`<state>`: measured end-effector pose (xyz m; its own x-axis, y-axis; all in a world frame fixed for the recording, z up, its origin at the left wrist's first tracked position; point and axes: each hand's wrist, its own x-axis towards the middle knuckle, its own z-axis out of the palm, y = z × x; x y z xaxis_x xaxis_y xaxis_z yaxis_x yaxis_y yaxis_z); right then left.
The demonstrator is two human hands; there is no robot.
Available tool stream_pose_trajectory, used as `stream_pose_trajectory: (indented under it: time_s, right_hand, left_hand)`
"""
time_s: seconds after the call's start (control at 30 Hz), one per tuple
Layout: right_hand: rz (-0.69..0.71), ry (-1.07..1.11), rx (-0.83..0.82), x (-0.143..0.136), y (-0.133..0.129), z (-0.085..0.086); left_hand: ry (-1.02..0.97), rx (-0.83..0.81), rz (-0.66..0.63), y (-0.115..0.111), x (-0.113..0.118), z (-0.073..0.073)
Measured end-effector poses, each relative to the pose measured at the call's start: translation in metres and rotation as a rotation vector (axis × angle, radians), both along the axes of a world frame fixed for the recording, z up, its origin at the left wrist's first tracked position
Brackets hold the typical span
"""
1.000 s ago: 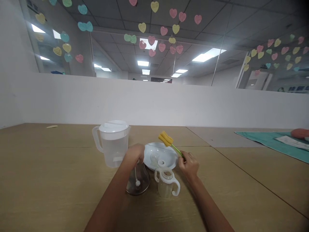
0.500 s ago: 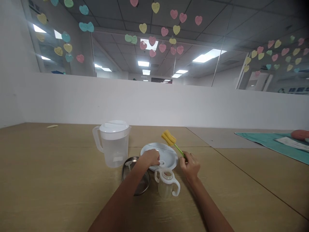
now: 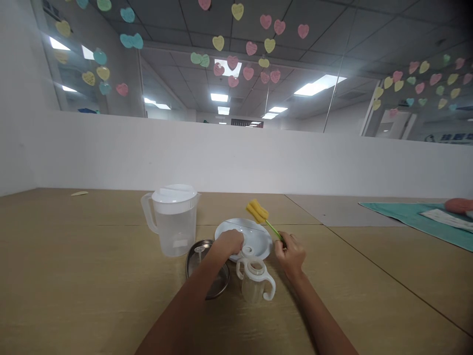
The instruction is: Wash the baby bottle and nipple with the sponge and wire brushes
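Observation:
My left hand (image 3: 231, 242) is closed over the near left part of a white plate (image 3: 260, 240), next to a small white ring-shaped piece (image 3: 247, 251); what its fingers grip is hidden. Right of the plate, my right hand (image 3: 290, 252) is closed round the green handle of a brush with a yellow sponge head (image 3: 257, 211), which points up and left. A clear bottle with two white handles (image 3: 254, 281) stands in front of the plate, its top open. Under my left forearm lies an oval metal tray (image 3: 218, 286) with a small whitish piece (image 3: 199, 250) in it.
A clear pitcher with a white lid (image 3: 175, 222) stands left of the tray. At the far right is a teal cloth (image 3: 406, 214) with a red item (image 3: 458, 206). A white wall (image 3: 236, 158) rises behind the table.
My left hand has shifted very slightly, and a little more of the white ring-shaped piece shows beside it. My right hand and the brush are nearly unmoved.

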<state>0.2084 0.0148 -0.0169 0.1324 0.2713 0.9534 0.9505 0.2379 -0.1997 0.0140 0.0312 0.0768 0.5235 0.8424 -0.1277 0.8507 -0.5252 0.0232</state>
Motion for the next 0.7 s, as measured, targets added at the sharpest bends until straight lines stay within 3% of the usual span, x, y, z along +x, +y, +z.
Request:
stream_pose_trajectory:
  time_s: [0.3, 0.53, 0.7]
  right_hand:
    - [-0.003, -0.007, -0.008, 0.000, 0.001, -0.001]
    - [-0.026, -0.008, -0.003, 0.000, 0.000, 0.000]
    - [-0.012, -0.016, -0.001, -0.001, 0.000, 0.001]
  left_hand:
    - [-0.044, 0.051, -0.012, -0.006, -0.006, 0.018]
    - [0.012, 0.000, 0.005, -0.004, -0.001, 0.007]
    - [-0.073, 0.161, -0.014, -0.005, 0.001, 0.007]
